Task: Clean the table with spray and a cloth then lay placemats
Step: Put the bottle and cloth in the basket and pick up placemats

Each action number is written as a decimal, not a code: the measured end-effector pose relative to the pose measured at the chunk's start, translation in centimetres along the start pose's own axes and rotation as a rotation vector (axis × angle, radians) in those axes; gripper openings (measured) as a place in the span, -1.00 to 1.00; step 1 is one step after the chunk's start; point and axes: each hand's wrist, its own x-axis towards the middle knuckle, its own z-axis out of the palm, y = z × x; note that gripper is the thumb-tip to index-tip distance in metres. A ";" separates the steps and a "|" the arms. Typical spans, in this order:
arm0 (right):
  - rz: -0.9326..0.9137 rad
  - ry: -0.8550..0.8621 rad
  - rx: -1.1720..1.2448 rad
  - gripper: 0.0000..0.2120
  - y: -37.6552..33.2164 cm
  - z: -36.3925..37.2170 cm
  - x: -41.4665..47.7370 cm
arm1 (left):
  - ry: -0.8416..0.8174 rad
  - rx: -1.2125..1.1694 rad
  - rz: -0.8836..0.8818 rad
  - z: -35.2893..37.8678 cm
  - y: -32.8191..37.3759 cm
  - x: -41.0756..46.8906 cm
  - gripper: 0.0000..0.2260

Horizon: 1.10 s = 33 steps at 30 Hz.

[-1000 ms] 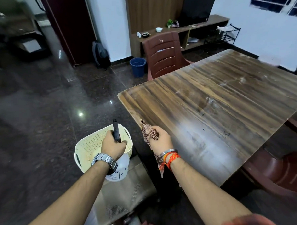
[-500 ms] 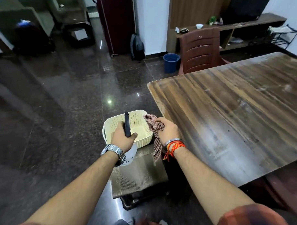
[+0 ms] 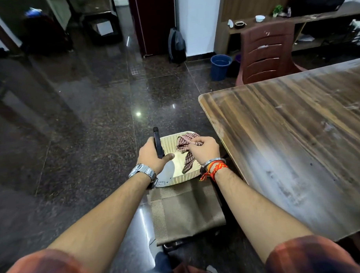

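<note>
Spray bottle (image 3: 168, 173) mostly behind left hand (image 3: 153, 156) (cloth (image 3: 187, 156) partly under right hand (image 3: 205, 150))

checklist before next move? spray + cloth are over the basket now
1. Left hand has a firm grip on the spray bottle: ok.
2. Right hand pinches the cloth, tail hanging into the basket: ok.
3. Room in the basket for both: ok.
4. Woven mats free to lift: not ok, the basket sits on them.
5. Table wiped clean and dry: cannot tell, streaks and glare.
</note>
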 end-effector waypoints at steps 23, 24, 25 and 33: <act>0.059 -0.155 -0.361 -0.75 8.5 12.6 11.1 | -0.286 0.154 -0.134 8.1 -9.2 13.4 -0.56; 0.059 -0.212 -0.419 -0.71 9.1 13.0 10.9 | -0.294 0.158 -0.159 8.5 -9.6 13.5 -0.54; 0.049 -0.276 -0.478 -0.67 9.8 13.3 10.8 | -0.312 0.119 -0.207 8.8 -9.9 13.5 -0.54; -0.040 -0.373 -0.576 -0.63 11.2 13.5 10.0 | -0.333 0.185 -0.306 8.3 -11.0 13.1 -0.41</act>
